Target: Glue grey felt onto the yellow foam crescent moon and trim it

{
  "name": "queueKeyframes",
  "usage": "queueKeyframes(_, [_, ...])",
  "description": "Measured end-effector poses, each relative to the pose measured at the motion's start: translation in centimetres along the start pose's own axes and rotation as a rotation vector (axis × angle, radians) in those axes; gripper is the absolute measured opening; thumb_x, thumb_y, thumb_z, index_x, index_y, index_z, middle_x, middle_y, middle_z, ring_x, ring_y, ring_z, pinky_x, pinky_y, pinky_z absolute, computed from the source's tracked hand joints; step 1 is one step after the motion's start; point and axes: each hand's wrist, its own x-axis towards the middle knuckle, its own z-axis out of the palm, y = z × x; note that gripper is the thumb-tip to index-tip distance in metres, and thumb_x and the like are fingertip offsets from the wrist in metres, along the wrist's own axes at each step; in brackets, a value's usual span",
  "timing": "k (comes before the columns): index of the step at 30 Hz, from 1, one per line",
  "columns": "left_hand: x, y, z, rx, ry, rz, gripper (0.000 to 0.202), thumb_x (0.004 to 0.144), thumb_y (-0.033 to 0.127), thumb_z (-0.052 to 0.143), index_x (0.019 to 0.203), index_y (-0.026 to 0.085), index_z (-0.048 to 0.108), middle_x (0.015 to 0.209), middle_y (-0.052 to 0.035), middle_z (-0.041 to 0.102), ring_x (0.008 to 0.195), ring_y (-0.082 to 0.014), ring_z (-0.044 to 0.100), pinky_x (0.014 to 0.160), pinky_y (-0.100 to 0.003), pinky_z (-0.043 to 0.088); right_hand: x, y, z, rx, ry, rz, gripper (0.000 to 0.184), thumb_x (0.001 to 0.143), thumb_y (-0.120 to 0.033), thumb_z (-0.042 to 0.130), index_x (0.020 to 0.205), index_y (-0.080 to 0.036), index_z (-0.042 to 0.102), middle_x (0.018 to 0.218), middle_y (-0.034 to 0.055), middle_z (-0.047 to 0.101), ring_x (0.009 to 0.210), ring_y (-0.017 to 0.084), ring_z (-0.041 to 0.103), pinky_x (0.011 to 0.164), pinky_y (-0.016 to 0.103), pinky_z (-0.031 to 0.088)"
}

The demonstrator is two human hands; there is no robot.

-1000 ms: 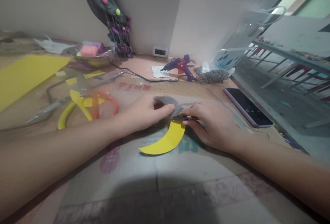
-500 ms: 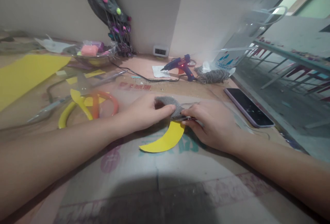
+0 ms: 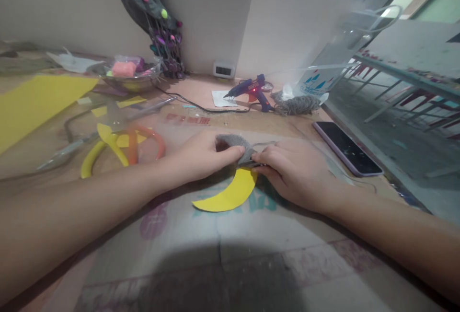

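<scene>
A yellow crescent cutout lies in front of me, its lower horn bare and pointing left. Its upper part is covered in grey yarn. My left hand is closed around this grey upper part, thumb on top. Close by on the right, my right hand pinches the yarn at the edge where grey meets yellow. A thin grey strand runs from there over the fingers. The fingertips partly hide the pinched spot.
Behind the hands are a glue gun with a red light, a grey yarn skein and a small clock. A phone lies right. Scissors with orange handles, yellow-handled pliers and yellow sheet are left.
My right fingers have shifted slightly at the yarn's edge, and the dark strands there now sit closer against the crescent. My left hand keeps its hold.
</scene>
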Motion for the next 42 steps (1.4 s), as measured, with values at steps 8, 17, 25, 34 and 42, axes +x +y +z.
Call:
queueKeyframes(8, [-0.05,0.28,0.06,-0.036,0.02,-0.017,0.027,0.084,0.036,0.051,0.07,0.017,0.064,0.061,0.0028,0.06,0.057,-0.0116,0.051,0.053,-0.022,0.039,-0.46,0.1,-0.06,0.054,0.043,0.072,0.016,0.094,-0.026,0.051,0.094,-0.015,0.063,0.078,0.005,0.068,0.069,0.016,0.058,0.062,0.028,0.038])
queueKeyframes(17, [-0.01,0.14,0.0,-0.015,0.026,0.004,0.028,0.084,0.038,0.051,0.07,0.017,0.065,0.06,0.0025,0.059,0.057,-0.0117,0.051,0.054,-0.022,0.039,-0.46,0.08,-0.04,0.057,0.005,0.078,0.015,0.093,-0.025,0.051,0.093,-0.015,0.063,0.077,0.0051,0.067,0.069,0.017,0.058,0.062,0.028,0.037])
queueKeyframes(25, [0.04,0.31,0.12,-0.031,0.014,0.001,0.025,0.083,0.035,0.05,0.071,0.017,0.063,0.067,0.0018,0.064,0.062,-0.0127,0.054,0.056,-0.022,0.041,-0.18,0.02,-0.07,0.036,-0.011,0.062,0.016,0.093,-0.024,0.051,0.09,-0.015,0.064,0.075,0.0053,0.067,0.066,0.016,0.056,0.059,0.028,0.034])
queueKeyframes(34, [0.07,0.0,0.06,0.025,-0.007,0.026,0.026,0.085,0.035,0.048,0.075,0.017,0.064,0.071,0.0008,0.064,0.067,-0.0143,0.055,0.057,-0.023,0.04,0.07,0.04,-0.02,0.001,0.017,-0.009,0.022,0.097,-0.025,0.047,0.087,-0.016,0.064,0.071,0.0042,0.067,0.065,0.016,0.056,0.058,0.028,0.034])
queueKeyframes(42, [-0.08,0.33,-0.08,-0.004,0.0,-0.003,0.028,0.085,0.036,0.049,0.069,0.018,0.062,0.056,0.0039,0.055,0.052,-0.0112,0.047,0.053,-0.023,0.038,-0.44,0.2,-0.03,0.07,0.05,0.057,0.014,0.094,-0.025,0.051,0.092,-0.015,0.061,0.077,0.0043,0.067,0.068,0.016,0.058,0.062,0.027,0.038])
